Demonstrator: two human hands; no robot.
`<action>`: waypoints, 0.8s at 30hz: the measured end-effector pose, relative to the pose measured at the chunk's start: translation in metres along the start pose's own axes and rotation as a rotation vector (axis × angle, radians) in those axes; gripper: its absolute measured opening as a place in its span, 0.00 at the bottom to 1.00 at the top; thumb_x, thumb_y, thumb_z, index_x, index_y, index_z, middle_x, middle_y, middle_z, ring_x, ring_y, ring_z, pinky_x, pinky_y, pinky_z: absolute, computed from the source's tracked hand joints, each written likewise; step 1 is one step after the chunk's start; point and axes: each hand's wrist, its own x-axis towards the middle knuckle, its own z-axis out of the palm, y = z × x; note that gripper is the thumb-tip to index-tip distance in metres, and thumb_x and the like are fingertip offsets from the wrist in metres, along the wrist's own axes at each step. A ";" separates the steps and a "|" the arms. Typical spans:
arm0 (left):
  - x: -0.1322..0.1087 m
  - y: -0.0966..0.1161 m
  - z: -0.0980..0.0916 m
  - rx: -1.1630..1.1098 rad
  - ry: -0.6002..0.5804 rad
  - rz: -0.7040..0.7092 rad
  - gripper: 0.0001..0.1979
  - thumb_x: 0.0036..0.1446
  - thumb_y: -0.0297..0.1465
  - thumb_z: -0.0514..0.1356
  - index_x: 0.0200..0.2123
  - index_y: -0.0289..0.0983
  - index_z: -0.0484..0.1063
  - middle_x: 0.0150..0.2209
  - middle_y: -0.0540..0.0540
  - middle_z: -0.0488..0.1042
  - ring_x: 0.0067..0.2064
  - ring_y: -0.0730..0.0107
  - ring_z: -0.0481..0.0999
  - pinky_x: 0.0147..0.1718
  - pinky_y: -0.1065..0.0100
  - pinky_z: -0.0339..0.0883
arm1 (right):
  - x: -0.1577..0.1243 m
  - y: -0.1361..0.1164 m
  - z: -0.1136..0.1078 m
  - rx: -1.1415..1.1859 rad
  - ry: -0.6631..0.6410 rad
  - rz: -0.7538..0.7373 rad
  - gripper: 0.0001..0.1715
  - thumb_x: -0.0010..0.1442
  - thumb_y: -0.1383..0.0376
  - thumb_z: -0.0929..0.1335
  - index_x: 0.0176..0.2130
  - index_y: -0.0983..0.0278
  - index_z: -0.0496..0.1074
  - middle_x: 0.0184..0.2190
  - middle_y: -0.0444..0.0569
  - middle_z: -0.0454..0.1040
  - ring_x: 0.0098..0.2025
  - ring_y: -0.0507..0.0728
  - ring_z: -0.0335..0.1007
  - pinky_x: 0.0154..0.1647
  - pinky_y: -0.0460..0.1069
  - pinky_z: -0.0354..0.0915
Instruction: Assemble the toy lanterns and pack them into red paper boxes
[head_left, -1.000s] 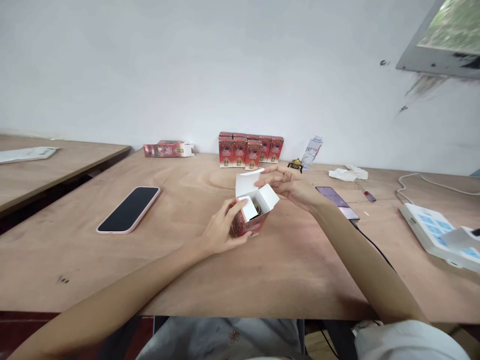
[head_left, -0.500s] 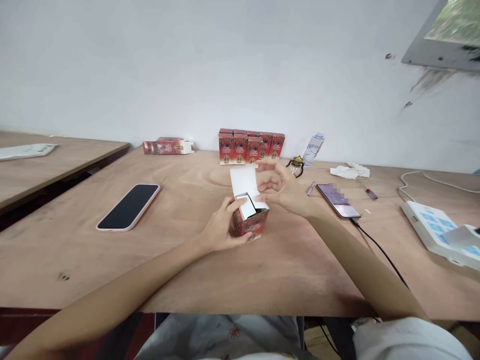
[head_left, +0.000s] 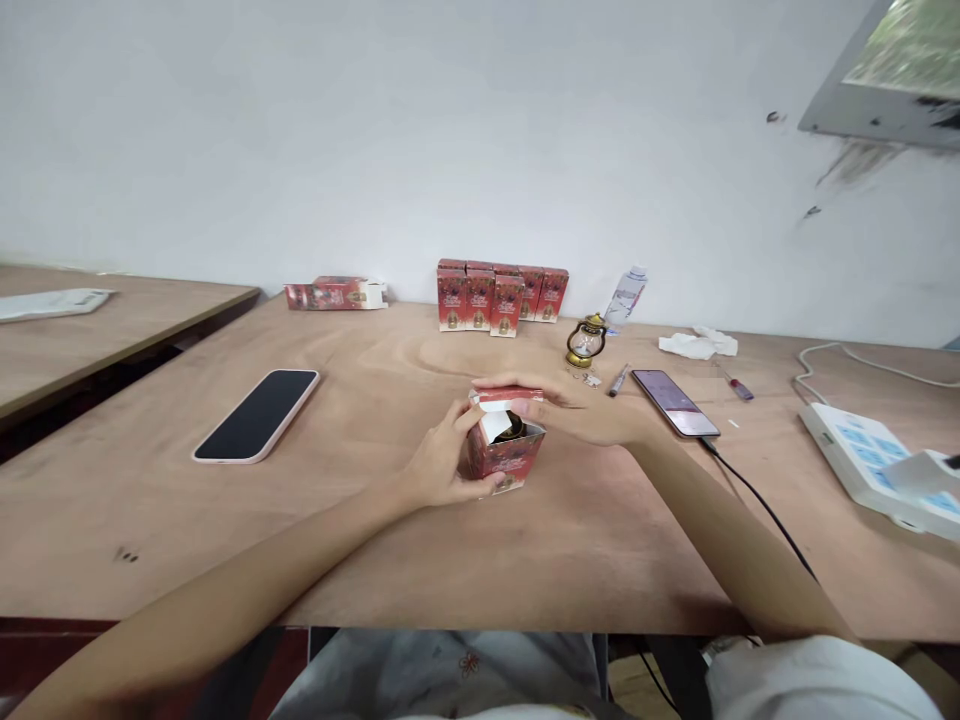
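Note:
A small red printed carton (head_left: 511, 460) stands on the wooden table in front of me, its top partly open. My left hand (head_left: 439, 462) grips its left side, thumb low on the front and a finger at the top edge. My right hand (head_left: 574, 408) has the lid flap between its thumb in front and fingers stretched along the back; the flap leans over the opening. Inside, a dark round part shows beside a white inner flap. The rest of the contents is hidden.
Several similar red boxes (head_left: 480, 300) stand by the wall, with opened cartons (head_left: 337, 293) lying to their left. A small lantern (head_left: 585, 342), a tilted bottle (head_left: 626, 295), a screwdriver (head_left: 619, 380), a cabled phone (head_left: 675, 402) and a power strip (head_left: 874, 455) are right; another phone (head_left: 257, 415) lies left.
My right hand has come down and toward me, folding the raised lid flap over the carton's opening. The lantern, partly hidden before, now shows fully. My left hand keeps its grip.

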 end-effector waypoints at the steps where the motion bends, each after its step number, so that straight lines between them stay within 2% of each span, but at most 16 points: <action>1: 0.000 0.001 0.000 0.008 0.004 0.006 0.39 0.47 0.41 0.64 0.59 0.45 0.50 0.48 0.41 0.63 0.46 0.55 0.70 0.38 0.55 0.71 | 0.000 0.001 -0.001 0.011 -0.021 0.000 0.24 0.66 0.56 0.59 0.59 0.57 0.61 0.60 0.48 0.64 0.61 0.55 0.59 0.61 0.53 0.58; 6: -0.002 0.000 0.002 -0.012 0.021 -0.025 0.39 0.47 0.41 0.64 0.59 0.41 0.50 0.47 0.42 0.65 0.46 0.57 0.71 0.40 0.57 0.71 | 0.000 0.005 -0.004 -0.056 -0.083 -0.014 0.26 0.65 0.55 0.60 0.61 0.56 0.59 0.63 0.46 0.58 0.65 0.55 0.52 0.65 0.54 0.52; 9: -0.005 -0.006 0.009 -0.066 0.077 -0.029 0.41 0.46 0.41 0.65 0.59 0.39 0.48 0.48 0.40 0.66 0.48 0.56 0.71 0.40 0.58 0.71 | -0.001 0.006 -0.003 -0.129 -0.097 -0.033 0.28 0.65 0.55 0.60 0.62 0.56 0.56 0.65 0.46 0.56 0.66 0.55 0.50 0.66 0.54 0.49; 12: -0.007 -0.010 0.014 -0.109 0.144 0.018 0.47 0.47 0.39 0.66 0.62 0.40 0.39 0.55 0.35 0.60 0.54 0.52 0.68 0.44 0.55 0.70 | 0.000 0.008 -0.003 -0.209 -0.125 -0.041 0.29 0.66 0.54 0.59 0.64 0.56 0.53 0.66 0.46 0.53 0.67 0.55 0.46 0.68 0.56 0.46; 15: -0.007 -0.010 0.014 -0.138 0.121 0.012 0.50 0.48 0.37 0.66 0.63 0.40 0.32 0.61 0.30 0.53 0.59 0.49 0.63 0.46 0.54 0.69 | 0.000 0.008 -0.003 -0.287 -0.150 -0.017 0.29 0.67 0.54 0.57 0.65 0.54 0.50 0.67 0.44 0.50 0.68 0.54 0.43 0.68 0.57 0.44; 19: -0.008 -0.013 0.013 -0.142 0.069 -0.016 0.51 0.48 0.37 0.66 0.64 0.42 0.33 0.62 0.31 0.52 0.60 0.46 0.61 0.48 0.51 0.69 | -0.003 0.000 0.004 -0.471 -0.110 0.049 0.32 0.65 0.52 0.58 0.65 0.55 0.49 0.66 0.48 0.51 0.68 0.58 0.43 0.66 0.61 0.45; 24: -0.008 -0.013 0.014 -0.140 0.084 -0.019 0.55 0.45 0.41 0.67 0.65 0.43 0.31 0.61 0.33 0.54 0.60 0.45 0.62 0.51 0.48 0.67 | -0.005 -0.011 0.023 -0.699 -0.036 0.114 0.45 0.58 0.45 0.63 0.66 0.57 0.45 0.67 0.57 0.47 0.67 0.68 0.43 0.61 0.67 0.51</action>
